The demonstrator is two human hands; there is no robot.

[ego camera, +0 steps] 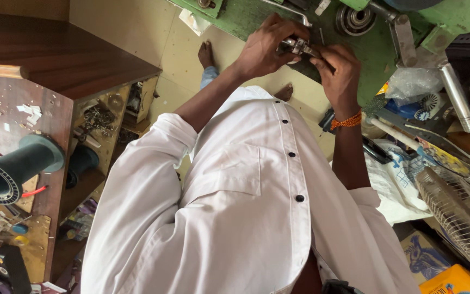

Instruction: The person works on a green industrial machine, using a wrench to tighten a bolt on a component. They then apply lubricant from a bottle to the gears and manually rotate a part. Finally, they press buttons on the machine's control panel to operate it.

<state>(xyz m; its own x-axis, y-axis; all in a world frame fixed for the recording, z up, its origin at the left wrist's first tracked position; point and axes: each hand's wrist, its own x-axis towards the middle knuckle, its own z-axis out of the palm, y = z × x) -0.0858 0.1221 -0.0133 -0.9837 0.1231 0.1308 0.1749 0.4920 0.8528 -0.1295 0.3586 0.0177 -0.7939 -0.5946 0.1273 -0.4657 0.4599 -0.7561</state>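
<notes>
My left hand (265,46) is curled over a small metal part (299,46), thumb and fingers wrapped around its near end. My right hand (339,68) meets it from the other side, fingers pressed together and pinching the far end of the same part, which looks like a short silvery fitting with a thin rod running toward my right palm. The part sits between both hands, just above the edge of the green counter (373,49), which is worn and scratched.

An orange beaded bracelet (347,121) circles my right wrist. My white button shirt (246,207) fills the middle of the view, sleeves pushed up my forearms.

On the counter beyond my hands is a round metal bearing-like ring (354,19) and a grey lever arm (403,35). To the right lie a shiny metal cylinder (458,98), a clear plastic bag (412,81) and a wire fan guard (458,218). To the left stands a dark wooden shelf unit (55,65) with a large dark plastic spool (12,169) lying on it. A bare foot (206,54) shows on the pale floor below.

I judge the main risk to be the part slipping: the grip is small and held over the counter's edge, so a twist with too much force could drop it to the floor, or pinch a fingertip.
</notes>
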